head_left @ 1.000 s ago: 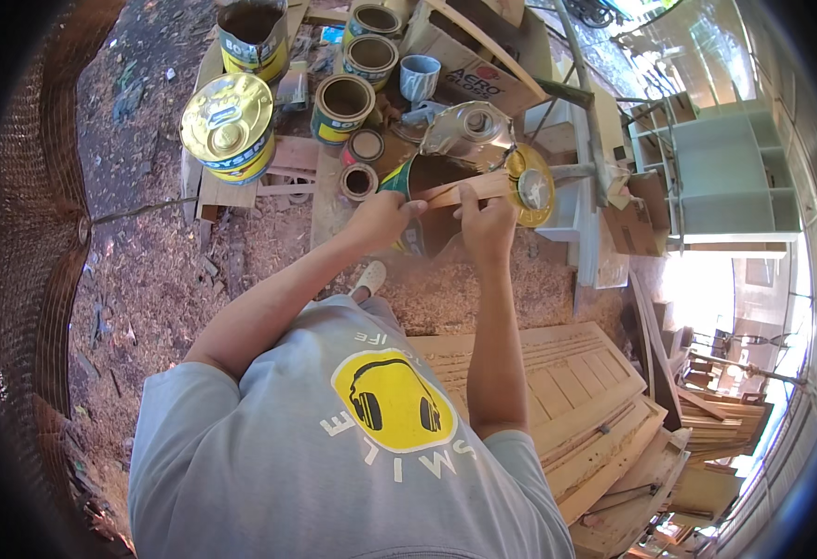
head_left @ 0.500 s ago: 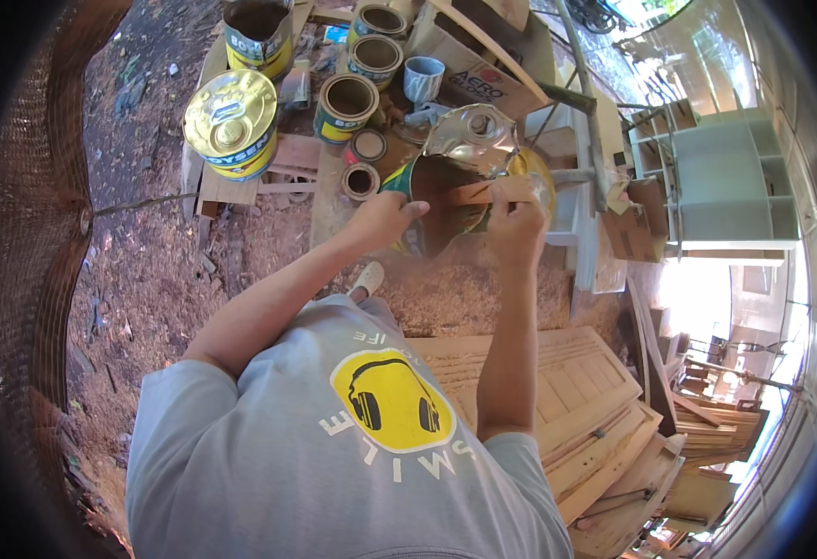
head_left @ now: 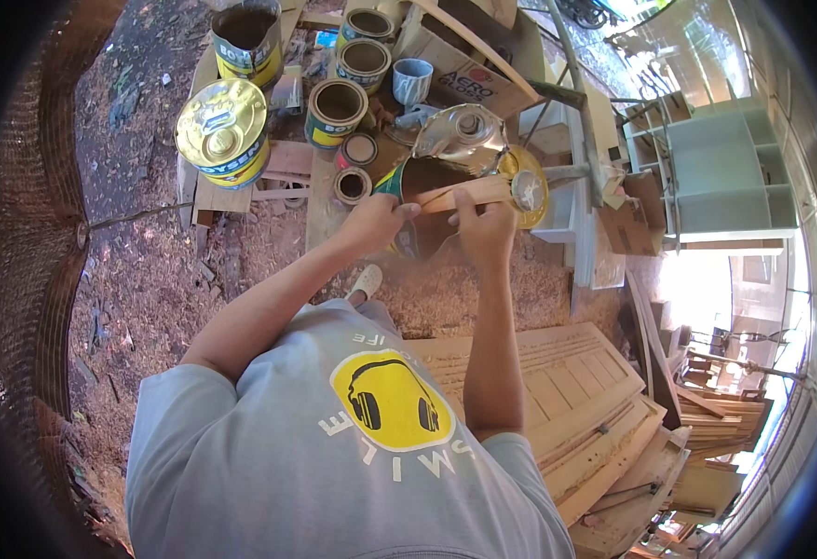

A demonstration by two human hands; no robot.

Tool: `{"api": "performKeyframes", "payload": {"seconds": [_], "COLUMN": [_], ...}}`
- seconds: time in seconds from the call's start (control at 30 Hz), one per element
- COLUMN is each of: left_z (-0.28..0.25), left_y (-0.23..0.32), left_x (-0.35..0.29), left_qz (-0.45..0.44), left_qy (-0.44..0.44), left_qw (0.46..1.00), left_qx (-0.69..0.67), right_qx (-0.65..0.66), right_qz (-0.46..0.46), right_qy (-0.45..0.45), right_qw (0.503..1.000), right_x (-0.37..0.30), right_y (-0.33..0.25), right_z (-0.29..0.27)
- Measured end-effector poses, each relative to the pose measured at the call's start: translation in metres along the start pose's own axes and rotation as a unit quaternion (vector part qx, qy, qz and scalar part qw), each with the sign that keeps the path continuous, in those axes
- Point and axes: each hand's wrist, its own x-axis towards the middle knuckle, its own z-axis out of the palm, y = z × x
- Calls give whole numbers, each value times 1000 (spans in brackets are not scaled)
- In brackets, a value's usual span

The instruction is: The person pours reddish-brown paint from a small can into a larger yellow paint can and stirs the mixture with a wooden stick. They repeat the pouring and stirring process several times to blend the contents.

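Note:
An opened paint can (head_left: 435,172) with a brown inside and a green and yellow label is tilted in front of me. Its cut silver top (head_left: 464,135) is bent back on the far side. My left hand (head_left: 379,225) is closed on the can's near-left edge, thumb toward the inside. In my right hand (head_left: 485,226) is a flat wooden stick (head_left: 469,193), pinched between thumb and fingers. It lies across the can's mouth, its left end close to my left thumb. How much the can holds is hidden. A gold lid (head_left: 527,186) lies just right of the can.
Several open paint cans (head_left: 337,107) and a blue-grey cup (head_left: 412,82) stand beyond my hands. Farther left is a can with a gold top (head_left: 222,124). A cardboard box (head_left: 460,70) sits behind. Wooden panels (head_left: 558,391) lie low on the right; a white shelf unit (head_left: 721,177) stands beyond.
My right hand has moved left and a little nearer, bringing more of the stick into sight across the can's mouth. My left hand still grips the can's edge.

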Motion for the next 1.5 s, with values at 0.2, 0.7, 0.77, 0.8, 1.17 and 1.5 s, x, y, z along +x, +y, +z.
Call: {"api": "performKeyframes", "payload": {"seconds": [0.2, 0.7, 0.77, 0.8, 1.17, 1.5], "left_z": [0, 0, 1, 1, -1, 0], "left_y": [-5, -4, -5, -7, -5, -6], "left_x": [0, 1, 1, 1, 1, 2], "left_qz": [-2, 3, 1, 1, 9, 6], "left_qy": [8, 0, 2, 6, 5, 2], "left_qw": [1000, 1000, 1000, 1000, 1000, 1000], "left_qx": [-10, -3, -12, -13, 10, 10], "right_qx": [-83, -124, -127, -128, -115, 33], "right_qz": [-7, -163, -91, -55, -130, -164], "right_qy": [16, -111, -105, -102, -24, -47], "right_qw": [996, 972, 982, 985, 985, 985], "right_x": [6, 19, 9, 6, 17, 16], "right_y": [12, 11, 18, 21, 2, -9], "right_z": [-3, -42, -39, -34, -21, -1]}}
